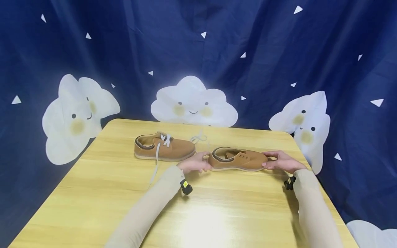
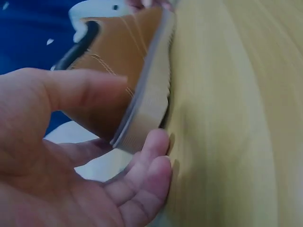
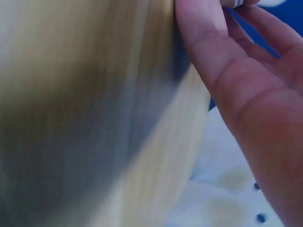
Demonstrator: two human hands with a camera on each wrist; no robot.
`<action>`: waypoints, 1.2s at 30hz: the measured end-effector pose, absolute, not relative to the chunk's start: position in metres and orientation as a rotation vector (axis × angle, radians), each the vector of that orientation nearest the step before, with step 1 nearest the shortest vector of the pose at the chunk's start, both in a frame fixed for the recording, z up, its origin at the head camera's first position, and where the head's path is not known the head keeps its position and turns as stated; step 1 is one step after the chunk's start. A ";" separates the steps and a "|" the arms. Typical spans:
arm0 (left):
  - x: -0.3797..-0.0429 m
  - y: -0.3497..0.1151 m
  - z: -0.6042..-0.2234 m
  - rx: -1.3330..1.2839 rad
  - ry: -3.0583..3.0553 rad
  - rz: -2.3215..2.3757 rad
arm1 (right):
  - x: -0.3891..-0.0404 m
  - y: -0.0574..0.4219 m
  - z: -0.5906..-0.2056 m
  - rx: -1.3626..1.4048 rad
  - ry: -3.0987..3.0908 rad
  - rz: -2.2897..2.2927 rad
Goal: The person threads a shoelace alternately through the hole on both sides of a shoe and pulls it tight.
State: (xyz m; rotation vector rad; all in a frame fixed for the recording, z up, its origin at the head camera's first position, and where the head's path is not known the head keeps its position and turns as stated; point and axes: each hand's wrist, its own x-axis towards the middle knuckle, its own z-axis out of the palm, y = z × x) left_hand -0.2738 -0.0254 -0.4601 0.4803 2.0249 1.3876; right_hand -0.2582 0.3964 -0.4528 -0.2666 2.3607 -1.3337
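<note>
A brown lace-up shoe (image 1: 238,160) lies on the table with its toe to the right. Its eyelets hold no lace. At its heel, my left hand (image 1: 195,163) holds the shoe, the thumb along the side and the other fingers round the back. My right hand (image 1: 282,162) holds the toe end between thumb and fingers; in the right wrist view only a sliver of the shoe's sole shows past the fingertips. Left of my left hand stands a second brown shoe (image 1: 180,148), a white shoelace (image 1: 158,151) crossed through its eyelets and one end trailing onto the table.
A loose white shoelace (image 1: 199,137) lies behind the shoes. The wooden table (image 1: 93,193) reaches back to a dark blue curtain (image 1: 186,41) printed with white clouds. Each wrist bears a small black camera (image 1: 186,187).
</note>
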 end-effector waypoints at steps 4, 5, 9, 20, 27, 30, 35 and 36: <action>-0.267 -0.038 -0.459 0.617 2.227 1.213 | -0.256 0.385 -0.453 -0.383 2.394 -1.272; -0.266 -0.043 -0.459 0.650 2.271 1.167 | -0.255 0.381 -0.454 -0.406 2.378 -1.279; -0.260 -0.059 -0.454 0.722 2.397 1.017 | -0.249 0.363 -0.454 -0.432 2.331 -1.294; -0.255 -0.098 -0.442 0.738 2.476 0.721 | -0.239 0.314 -0.452 -0.510 2.377 -1.170; -0.255 -0.115 -0.432 0.709 2.503 0.606 | -0.236 0.290 -0.449 -0.554 2.356 -1.144; -0.255 -0.120 -0.431 0.690 2.509 0.568 | -0.235 0.283 -0.450 -0.573 2.378 -1.117; -0.254 -0.126 -0.429 0.646 2.527 0.479 | -0.232 0.274 -0.449 -0.585 2.404 -1.073; -0.254 -0.127 -0.429 0.641 2.530 0.468 | -0.232 0.273 -0.449 -0.584 2.409 -1.068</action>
